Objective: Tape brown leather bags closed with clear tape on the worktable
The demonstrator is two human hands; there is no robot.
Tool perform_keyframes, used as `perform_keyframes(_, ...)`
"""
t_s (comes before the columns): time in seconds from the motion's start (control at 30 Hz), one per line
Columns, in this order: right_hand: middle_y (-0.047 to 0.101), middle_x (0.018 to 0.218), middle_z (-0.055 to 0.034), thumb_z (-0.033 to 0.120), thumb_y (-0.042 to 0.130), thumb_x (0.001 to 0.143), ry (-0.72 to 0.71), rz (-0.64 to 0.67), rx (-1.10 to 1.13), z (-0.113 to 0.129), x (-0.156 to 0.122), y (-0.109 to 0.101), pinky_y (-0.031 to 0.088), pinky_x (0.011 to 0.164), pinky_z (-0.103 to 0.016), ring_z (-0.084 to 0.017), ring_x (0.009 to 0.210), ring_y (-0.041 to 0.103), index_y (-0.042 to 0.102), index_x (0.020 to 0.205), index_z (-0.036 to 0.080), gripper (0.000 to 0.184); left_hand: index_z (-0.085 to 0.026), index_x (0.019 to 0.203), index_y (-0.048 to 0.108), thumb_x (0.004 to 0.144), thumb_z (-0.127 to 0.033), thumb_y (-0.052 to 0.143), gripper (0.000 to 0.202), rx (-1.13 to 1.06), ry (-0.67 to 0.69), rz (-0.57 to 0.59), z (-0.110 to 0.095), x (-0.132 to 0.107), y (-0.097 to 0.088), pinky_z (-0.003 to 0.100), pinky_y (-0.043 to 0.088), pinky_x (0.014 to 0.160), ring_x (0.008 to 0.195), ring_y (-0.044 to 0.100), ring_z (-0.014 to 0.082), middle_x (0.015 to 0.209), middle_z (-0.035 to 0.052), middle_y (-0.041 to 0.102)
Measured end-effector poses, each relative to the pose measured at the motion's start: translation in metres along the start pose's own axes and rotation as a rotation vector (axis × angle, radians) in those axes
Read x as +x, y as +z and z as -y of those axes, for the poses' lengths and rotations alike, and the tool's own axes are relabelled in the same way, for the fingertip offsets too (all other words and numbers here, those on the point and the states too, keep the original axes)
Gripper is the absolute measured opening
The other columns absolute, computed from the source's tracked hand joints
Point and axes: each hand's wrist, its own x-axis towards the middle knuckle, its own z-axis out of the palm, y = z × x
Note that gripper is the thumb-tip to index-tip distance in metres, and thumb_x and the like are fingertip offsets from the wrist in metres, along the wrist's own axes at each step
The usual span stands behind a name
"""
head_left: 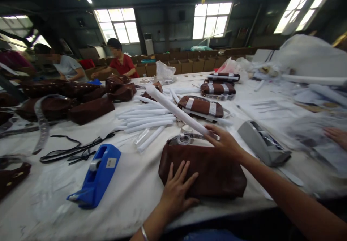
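A dark brown handbag lies in front of me near the table's front edge. My left hand rests flat on its face with the fingers spread. Above the bag's top right, my right hand grips one end of a long white foam-like tube, which slants up and to the left. A strap in clear wrapping shows along the bag's top edge. Left of the bag, several more white tubes lie in a loose pile.
A blue tape dispenser and black cords are at left, a grey dispenser at right. Brown bags are heaped back left; wrapped bags stand behind. Two people work across the table; another person's hand shows at right.
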Motion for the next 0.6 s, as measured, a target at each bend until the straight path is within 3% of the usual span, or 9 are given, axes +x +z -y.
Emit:
perform_keyframes(0.13,0.069,0.121,-0.0062,0.042,0.059,0.096,0.010,0.115,0.011,-0.022,-0.109,-0.070,0.054,0.097,-0.036,-0.024,0.111,0.065,0.065,0.121,0.027,0.030,-0.037,0.155,0.025,0.090,-0.028,0.061,0.075,0.016,-0.021,0.077,0.001,0.006,-0.002,0.062,0.022,0.119,0.149,0.028,0.0314,0.164,0.0110,0.023)
perform_keyframes(0.2,0.071,0.117,-0.0056,0.042,0.060,0.096,0.014,0.216,-0.012,-0.026,-0.159,-0.088,0.057,0.093,-0.033,-0.023,0.108,0.067,0.067,0.121,0.030,0.029,-0.037,0.153,0.034,0.092,-0.018,0.054,0.067,0.046,-0.011,0.122,0.002,0.011,-0.007,0.061,0.028,0.117,0.146,0.035,0.0310,0.160,0.0115,0.032)
perform_keyframes(0.27,0.071,0.116,-0.0056,0.041,0.059,0.097,0.023,0.289,-0.041,-0.024,-0.201,-0.092,0.058,0.091,-0.032,-0.022,0.105,0.068,0.069,0.120,0.031,0.027,-0.037,0.152,0.037,0.091,-0.015,0.052,0.067,0.053,0.019,0.184,0.004,0.017,-0.015,0.061,0.033,0.114,0.146,0.036,0.0326,0.160,0.0126,0.034)
perform_keyframes(0.4,0.070,0.116,-0.0061,0.034,0.051,0.101,0.034,0.251,-0.138,-0.004,-0.246,-0.062,0.057,0.091,-0.034,-0.022,0.106,0.067,0.070,0.119,0.031,0.027,-0.035,0.152,0.035,0.085,-0.008,0.052,0.074,0.035,0.044,0.306,0.008,0.031,-0.038,0.058,0.036,0.112,0.146,0.034,0.0329,0.162,0.0138,0.029)
perform_keyframes(0.53,0.070,0.113,-0.0064,0.023,0.050,0.100,0.016,0.062,-0.247,0.015,-0.248,-0.014,0.054,0.094,-0.039,-0.023,0.105,0.063,0.069,0.121,0.028,0.029,-0.036,0.151,0.037,0.089,-0.016,0.054,0.068,0.021,0.057,0.397,0.008,0.041,-0.056,0.057,0.039,0.111,0.145,0.037,0.0320,0.160,0.0138,0.032)
perform_keyframes(0.6,0.069,0.111,-0.0075,0.020,0.049,0.100,0.024,-0.057,-0.305,0.021,-0.244,0.007,0.052,0.096,-0.040,-0.024,0.106,0.062,0.071,0.119,0.026,0.029,-0.035,0.152,0.036,0.093,-0.029,0.055,0.062,0.009,0.059,0.423,0.008,0.043,-0.062,0.057,0.037,0.111,0.146,0.034,0.0315,0.161,0.0151,0.031)
